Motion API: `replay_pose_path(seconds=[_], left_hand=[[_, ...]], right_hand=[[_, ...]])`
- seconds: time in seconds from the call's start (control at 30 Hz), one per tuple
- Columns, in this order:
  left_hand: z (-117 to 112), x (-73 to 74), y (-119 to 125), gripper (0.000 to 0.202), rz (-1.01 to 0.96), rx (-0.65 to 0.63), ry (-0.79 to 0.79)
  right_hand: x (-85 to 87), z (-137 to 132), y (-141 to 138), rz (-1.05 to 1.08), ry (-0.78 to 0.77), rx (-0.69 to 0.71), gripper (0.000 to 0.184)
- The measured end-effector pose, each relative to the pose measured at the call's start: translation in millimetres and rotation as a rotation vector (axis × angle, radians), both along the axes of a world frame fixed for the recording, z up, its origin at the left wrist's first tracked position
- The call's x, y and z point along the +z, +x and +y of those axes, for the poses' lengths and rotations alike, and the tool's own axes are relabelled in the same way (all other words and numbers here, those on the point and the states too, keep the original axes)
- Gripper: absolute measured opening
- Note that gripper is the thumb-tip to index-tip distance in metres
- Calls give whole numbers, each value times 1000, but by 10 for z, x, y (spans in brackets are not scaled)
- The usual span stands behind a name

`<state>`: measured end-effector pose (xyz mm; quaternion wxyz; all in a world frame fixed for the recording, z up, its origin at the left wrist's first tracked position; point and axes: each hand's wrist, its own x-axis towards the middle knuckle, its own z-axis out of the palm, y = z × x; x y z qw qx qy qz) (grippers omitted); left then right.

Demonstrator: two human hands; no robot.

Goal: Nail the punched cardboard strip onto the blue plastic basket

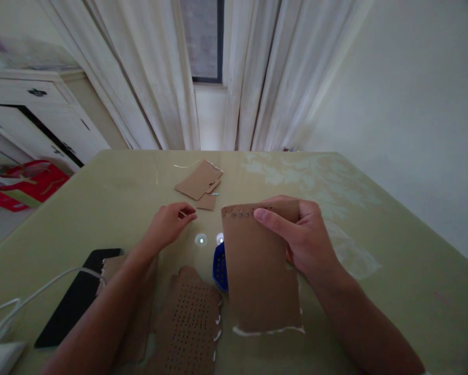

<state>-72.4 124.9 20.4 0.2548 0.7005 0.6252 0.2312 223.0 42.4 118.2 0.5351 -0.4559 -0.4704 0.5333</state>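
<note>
My right hand [300, 229] grips a brown cardboard piece [261, 271] along its top edge, thumb in front and fingers behind. A row of small holes runs along that edge, with fine pale thread at the top left corner. White material lines the piece's lower edge. To its left, my left hand [175, 221] is raised with thumb and fingertips brought together in a pinch; whatever may be between them is too fine to make out. Partly hidden behind the held piece is a blue tray-like object [219, 265]. Below lies a cardboard piece [191, 323] with many holes and white stitching.
Small cardboard scraps [200, 179] lie farther back on the table [120, 192]. Beneath my left forearm are more cardboard and a black flat device [77, 302]. A white cable [42, 286] crosses at left. A red bag [31, 182] sits beyond the table edge.
</note>
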Motion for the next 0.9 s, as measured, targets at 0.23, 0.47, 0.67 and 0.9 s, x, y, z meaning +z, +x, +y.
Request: replay_pose_path(seconds=[0.23, 0.47, 0.67, 0.9], left_hand=[[-562, 560, 448, 11, -419, -397, 676], [-576, 567, 445, 9, -404, -410, 892], [-654, 630, 510, 11, -402, -439, 881], [-698, 609, 538, 10, -463, -426, 867]], right_hand=[[-70, -61, -37, 163, -149, 193, 31], [-106, -79, -3, 135, -147, 170, 27], [-108, -71, 8, 118, -142, 209, 28], [-78, -66, -31, 61, -109, 216, 28]])
